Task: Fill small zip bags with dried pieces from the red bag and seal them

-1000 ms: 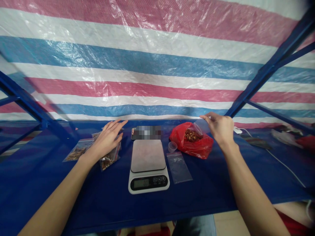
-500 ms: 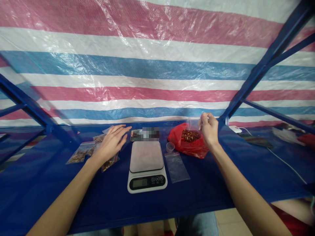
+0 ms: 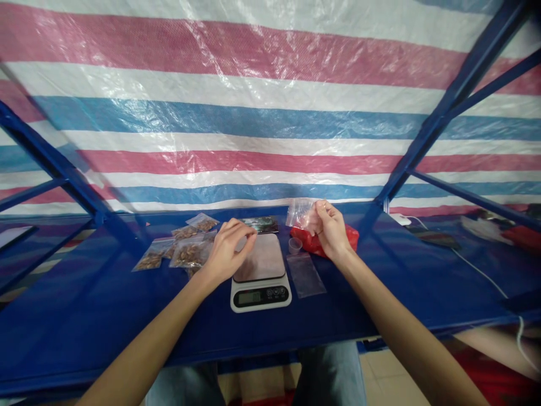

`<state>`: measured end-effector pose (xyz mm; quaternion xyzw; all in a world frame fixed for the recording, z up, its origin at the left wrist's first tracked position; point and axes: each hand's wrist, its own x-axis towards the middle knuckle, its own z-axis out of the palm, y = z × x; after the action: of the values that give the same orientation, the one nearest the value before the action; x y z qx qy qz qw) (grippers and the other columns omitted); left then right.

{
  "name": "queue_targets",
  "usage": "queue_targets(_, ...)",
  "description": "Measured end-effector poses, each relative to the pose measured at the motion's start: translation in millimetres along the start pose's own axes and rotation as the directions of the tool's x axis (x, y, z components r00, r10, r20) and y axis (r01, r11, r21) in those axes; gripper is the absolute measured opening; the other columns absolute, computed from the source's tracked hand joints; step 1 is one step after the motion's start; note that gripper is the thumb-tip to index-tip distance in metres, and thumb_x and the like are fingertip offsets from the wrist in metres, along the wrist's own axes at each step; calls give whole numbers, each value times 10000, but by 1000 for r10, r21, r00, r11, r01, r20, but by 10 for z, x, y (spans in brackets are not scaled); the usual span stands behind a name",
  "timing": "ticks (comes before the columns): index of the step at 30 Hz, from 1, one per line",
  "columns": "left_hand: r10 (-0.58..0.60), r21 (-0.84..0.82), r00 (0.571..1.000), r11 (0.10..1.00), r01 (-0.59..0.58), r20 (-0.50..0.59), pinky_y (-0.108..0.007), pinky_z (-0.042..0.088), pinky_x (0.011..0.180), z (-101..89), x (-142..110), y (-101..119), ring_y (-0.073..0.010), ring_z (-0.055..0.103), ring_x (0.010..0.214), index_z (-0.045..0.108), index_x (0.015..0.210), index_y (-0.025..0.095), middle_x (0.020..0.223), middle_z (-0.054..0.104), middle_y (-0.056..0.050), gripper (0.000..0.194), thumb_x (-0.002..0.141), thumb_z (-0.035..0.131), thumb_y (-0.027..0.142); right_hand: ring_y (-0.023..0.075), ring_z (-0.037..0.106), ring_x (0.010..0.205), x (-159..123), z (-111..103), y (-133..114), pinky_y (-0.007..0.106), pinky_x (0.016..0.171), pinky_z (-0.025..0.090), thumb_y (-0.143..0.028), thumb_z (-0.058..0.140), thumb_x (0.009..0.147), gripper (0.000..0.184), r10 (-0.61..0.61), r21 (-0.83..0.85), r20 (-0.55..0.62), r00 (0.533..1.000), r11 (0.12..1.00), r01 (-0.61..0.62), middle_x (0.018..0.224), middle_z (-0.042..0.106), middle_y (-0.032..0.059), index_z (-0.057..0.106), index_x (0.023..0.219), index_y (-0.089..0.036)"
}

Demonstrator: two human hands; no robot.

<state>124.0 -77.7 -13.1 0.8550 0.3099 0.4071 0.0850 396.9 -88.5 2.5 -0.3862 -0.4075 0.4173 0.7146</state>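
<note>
Shifted leftward, the right hand (image 3: 332, 230) pinches a clear zip-lock bag (image 3: 301, 213) near the red plastic bag (image 3: 310, 242) — the left hand (image 3: 230, 246), loosely curled, empty, now overlaps the digital scale (image 3: 262, 262).

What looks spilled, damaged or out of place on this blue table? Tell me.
Nothing looks spilled or damaged. The clear plastic zip bags of brown pieces lie in an untidy, overlapping heap left of the white digital scale, and a tiny reddish scrap lies astray behind them, too small to identify.
</note>
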Motion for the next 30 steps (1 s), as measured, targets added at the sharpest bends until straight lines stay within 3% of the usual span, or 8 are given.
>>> queue_targets(5,4,91,1000,996,-6,28,-439,453,893,-45,-35,-141,-255,606,994,719,1010,199,977,766,-79,326,1098,438,339,139,598,418,-484,-160,-69,220,333,446,-499,888,768,483,-29,-114,-158,987,993,11,721,714,-43,564,1035,-259)
queue_targets(9,-11,121,1000,993,12,-7,-433,448,883,-126,-47,-252,-254,604,993,713,1002,188,949,754,-82,372,1111,382,319,173,690,530,-944,-399,-79,265,418,562,-393,890,768,331,-52,-199,-249,967,980,1,794,737,-13,644,931,-242)
queue_targets(13,-9,185,999,983,15,-34,-437,437,868,-210,-34,-281,-261,611,992,715,997,193,937,750,-82,387,1110,370,328,258,767,684,-1268,-529,-17,397,641,686,-424,875,775,219,-15,-322,-234,972,944,-63,797,766,43,768,789,-233)
queue_targets(20,-56,241,985,966,95,-163,-455,451,929,-471,-52,-499,-271,624,991,721,956,194,900,748,-83,409,1101,365,334,348,749,1181,-1505,-560,-20,482,1008,626,-493,767,900,325,68,-461,-113,991,880,-113,1208,816,83,846,1163,-319)
queue_targets(22,-81,262,978,956,131,-194,-457,457,943,-542,-73,-612,-274,630,990,720,948,202,905,748,-84,412,1099,368,356,353,746,1155,-1509,-608,34,509,986,625,-488,707,937,310,15,-637,-13,1000,770,-20,1192,815,88,846,1162,-325)
queue_targets(25,-115,273,969,946,173,-217,-451,467,949,-625,-118,-758,-275,639,982,715,926,211,897,743,-86,420,1093,371,383,350,720,1015,-1500,-698,164,546,897,623,-439,661,952,269,-124,-885,147,981,426,187,1093,786,108,860,1096,-331)
queue_targets(27,-133,270,971,945,185,-200,-445,468,937,-673,-163,-831,-275,645,964,715,914,212,876,742,-82,425,1088,372,394,335,680,960,-1494,-742,218,546,853,614,-409,647,964,248,-182,-935,223,958,240,263,1078,734,116,858,1076,-344)
queue_targets(30,-159,262,976,945,194,-149,-431,471,911,-752,-256,-931,-273,653,940,714,903,204,861,741,-84,437,1083,377,416,324,646,954,-1471,-748,177,538,836,601,-395,634,985,224,-237,-934,263,935,180,309,1104,675,120,843,1054,-353)
